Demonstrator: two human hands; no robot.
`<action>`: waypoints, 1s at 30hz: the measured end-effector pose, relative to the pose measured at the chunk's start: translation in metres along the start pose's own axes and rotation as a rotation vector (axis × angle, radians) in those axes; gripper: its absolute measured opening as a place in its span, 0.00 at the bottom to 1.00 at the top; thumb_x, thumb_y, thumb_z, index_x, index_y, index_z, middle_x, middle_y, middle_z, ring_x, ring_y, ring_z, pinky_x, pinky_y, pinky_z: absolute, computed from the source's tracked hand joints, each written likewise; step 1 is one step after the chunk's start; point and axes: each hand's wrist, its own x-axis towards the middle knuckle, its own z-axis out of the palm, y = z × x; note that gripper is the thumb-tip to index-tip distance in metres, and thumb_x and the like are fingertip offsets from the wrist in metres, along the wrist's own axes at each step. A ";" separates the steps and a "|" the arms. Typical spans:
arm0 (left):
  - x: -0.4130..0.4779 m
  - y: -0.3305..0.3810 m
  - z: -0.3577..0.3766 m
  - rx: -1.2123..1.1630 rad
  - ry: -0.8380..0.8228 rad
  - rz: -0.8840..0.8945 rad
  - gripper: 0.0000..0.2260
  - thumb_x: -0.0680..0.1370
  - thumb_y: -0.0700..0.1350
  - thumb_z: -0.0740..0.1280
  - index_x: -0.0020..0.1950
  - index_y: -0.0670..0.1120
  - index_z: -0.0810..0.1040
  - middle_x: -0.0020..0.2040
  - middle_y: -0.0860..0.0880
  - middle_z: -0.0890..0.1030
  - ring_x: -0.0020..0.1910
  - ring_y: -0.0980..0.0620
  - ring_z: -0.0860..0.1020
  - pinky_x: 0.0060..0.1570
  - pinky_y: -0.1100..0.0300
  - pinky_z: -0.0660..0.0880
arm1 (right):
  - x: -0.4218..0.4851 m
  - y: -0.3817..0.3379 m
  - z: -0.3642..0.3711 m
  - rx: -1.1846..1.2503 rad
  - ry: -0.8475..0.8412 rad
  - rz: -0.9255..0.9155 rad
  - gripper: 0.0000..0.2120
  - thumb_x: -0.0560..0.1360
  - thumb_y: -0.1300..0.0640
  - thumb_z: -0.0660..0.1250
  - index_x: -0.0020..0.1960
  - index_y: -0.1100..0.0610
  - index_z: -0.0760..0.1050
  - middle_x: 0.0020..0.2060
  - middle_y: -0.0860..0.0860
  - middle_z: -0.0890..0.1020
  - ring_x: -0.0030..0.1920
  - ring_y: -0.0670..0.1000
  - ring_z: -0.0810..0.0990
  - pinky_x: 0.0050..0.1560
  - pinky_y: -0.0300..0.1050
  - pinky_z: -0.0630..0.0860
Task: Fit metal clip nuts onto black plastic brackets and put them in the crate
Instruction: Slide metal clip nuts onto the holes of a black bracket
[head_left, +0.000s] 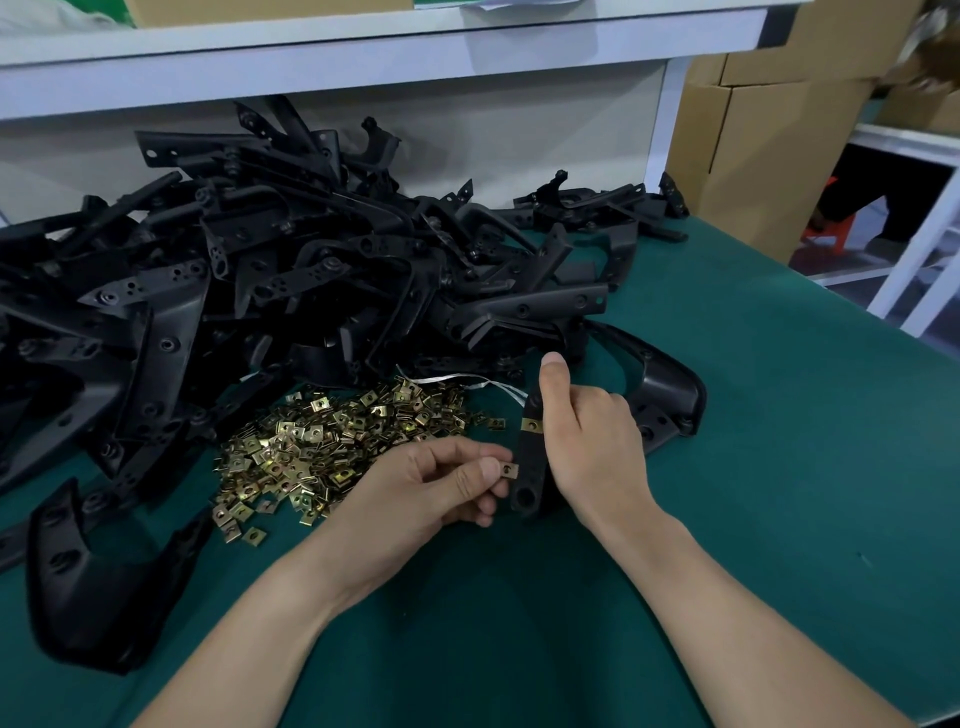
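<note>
Our right hand (587, 436) grips 1 bracket (527, 467), fitted clip nut (532, 426) aboard; left hand (441, 486) fingers (480, 470) pinch 2nd clip nut (509, 471); bracket pile (260, 270) pending.

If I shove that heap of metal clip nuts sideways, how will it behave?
The heap of clip nuts is loose and shallow, so it would probably scatter, not slide whole. The pieces look flat, so rolling seems unlikely.

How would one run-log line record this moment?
left hand pinches clip nut | right hand grips black bracket | fitted nut on bracket
</note>
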 end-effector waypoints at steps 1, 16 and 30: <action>0.000 0.000 0.000 0.006 0.001 -0.001 0.10 0.74 0.47 0.71 0.52 0.46 0.86 0.42 0.47 0.83 0.41 0.53 0.80 0.45 0.63 0.78 | 0.000 0.000 0.000 0.000 0.001 -0.003 0.32 0.78 0.30 0.40 0.27 0.44 0.70 0.20 0.42 0.73 0.24 0.48 0.70 0.31 0.46 0.61; 0.002 0.000 -0.003 -0.100 -0.039 -0.099 0.09 0.75 0.45 0.70 0.51 0.45 0.86 0.42 0.46 0.82 0.39 0.54 0.80 0.44 0.62 0.79 | -0.001 -0.002 0.000 -0.097 0.019 -0.075 0.30 0.84 0.46 0.47 0.25 0.54 0.62 0.22 0.50 0.73 0.26 0.51 0.71 0.35 0.48 0.62; 0.000 0.000 -0.007 -0.286 -0.199 -0.285 0.12 0.78 0.42 0.68 0.58 0.36 0.80 0.41 0.46 0.80 0.36 0.55 0.78 0.38 0.62 0.79 | -0.005 -0.011 -0.006 -0.072 0.000 -0.116 0.29 0.80 0.45 0.45 0.28 0.59 0.67 0.22 0.53 0.74 0.30 0.58 0.75 0.35 0.52 0.69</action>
